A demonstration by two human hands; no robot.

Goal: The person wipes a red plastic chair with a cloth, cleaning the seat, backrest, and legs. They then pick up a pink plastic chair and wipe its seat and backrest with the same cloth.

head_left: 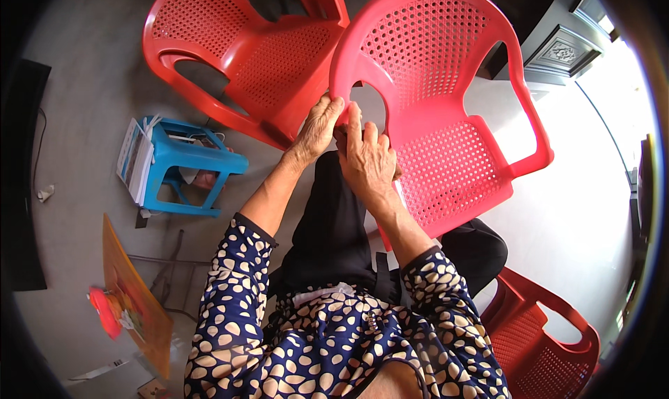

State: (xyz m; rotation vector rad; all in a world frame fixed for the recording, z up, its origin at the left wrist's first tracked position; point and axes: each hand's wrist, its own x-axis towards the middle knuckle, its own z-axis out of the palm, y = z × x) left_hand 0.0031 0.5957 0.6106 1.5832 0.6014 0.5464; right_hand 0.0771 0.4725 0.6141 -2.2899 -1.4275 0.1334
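Observation:
A pinkish-red plastic armchair (446, 162) with a perforated back and seat stands tilted in front of me. My left hand (319, 128) is closed round the front of its left armrest. Right beside it, my right hand (368, 158) has its index finger stretched along that armrest and the other fingers curled. A small brown end pokes out by the right palm, and a dark bit shows near the thumb side; most of that thing is hidden under the hand. Behind my left hand is a second red plastic armchair (279, 64), close against the first.
A blue plastic stool (191, 158) with papers at its side stands to the left. Nearer on the left are an orange tabletop (139, 301) and a red object (104, 313) on it. Another red chair (543, 336) stands at the lower right, a dark carved cabinet (563, 50) at the far right.

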